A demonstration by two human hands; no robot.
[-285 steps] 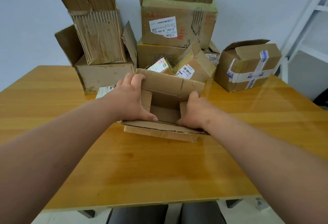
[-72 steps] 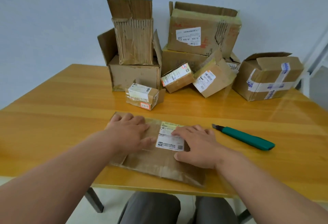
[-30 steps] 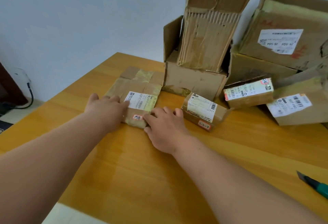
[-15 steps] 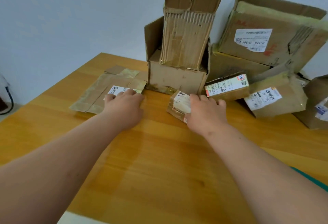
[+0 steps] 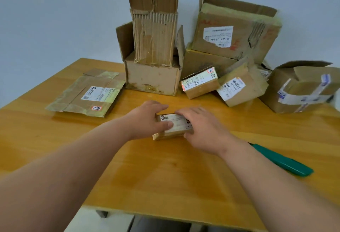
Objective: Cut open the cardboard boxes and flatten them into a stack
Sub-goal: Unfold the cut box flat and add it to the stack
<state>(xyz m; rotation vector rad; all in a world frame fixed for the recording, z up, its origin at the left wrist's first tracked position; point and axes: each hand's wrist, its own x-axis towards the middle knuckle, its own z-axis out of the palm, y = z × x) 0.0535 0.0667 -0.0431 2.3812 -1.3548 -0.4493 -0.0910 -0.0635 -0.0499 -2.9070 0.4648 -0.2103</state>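
On the yellow tabletop (image 5: 165, 176), small box (image 5: 173, 127) held by left hand (image 5: 147, 119) and right hand (image 5: 200, 127), fingers wrapped round it. Best to hold steady, then fetch green knife (image 5: 281, 160) for the tape.

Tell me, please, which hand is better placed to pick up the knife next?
Right. The green knife lies beside the right hand, while the left hand can keep holding the small box.

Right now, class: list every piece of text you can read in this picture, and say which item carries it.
"J6-504 J6-504", upside down: white label on the large top box.
"607 PRO", roughly: barcode label on the tilted box.
Too blurred to read: the labels on the flattened box, the small held box and the small leaning box.
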